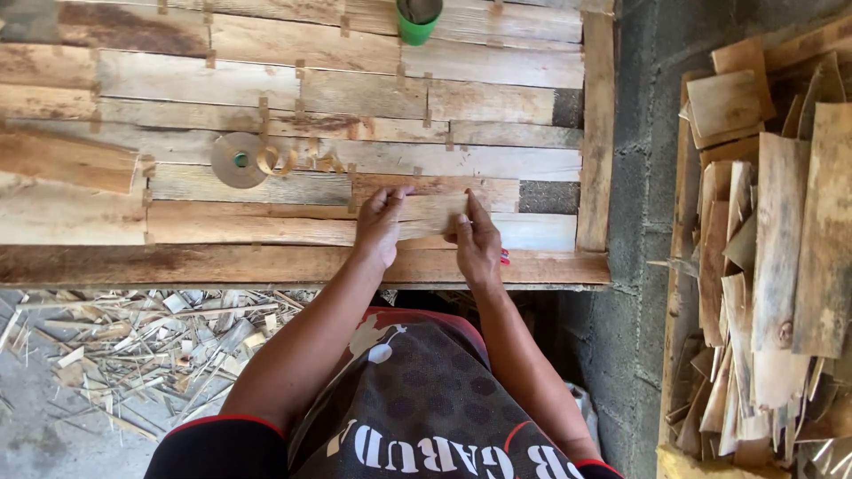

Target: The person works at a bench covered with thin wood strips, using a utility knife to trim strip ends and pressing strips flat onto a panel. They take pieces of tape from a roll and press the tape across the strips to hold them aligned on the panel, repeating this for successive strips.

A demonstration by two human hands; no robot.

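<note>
Lying flat on the wooden worktable (497,266), a thin veneer strip (432,215) is pinned between both hands near the front edge; the left hand (380,226) is pressed on its left end, fingers spread flat and not clenched; the right hand (477,244) is laid on its right end, the forefinger stretched along the edge, while whether anything is pinched under the palm cannot be told; a small red object (505,257) is seen just beside the right wrist. A roll of brown tape (239,160), with a curled tail, is set to the left, well apart; a green cup (417,19) is stood at the far edge; veneer offcuts (754,248) are stacked at the right, and wood scraps (133,346) are scattered on the floor below.
</note>
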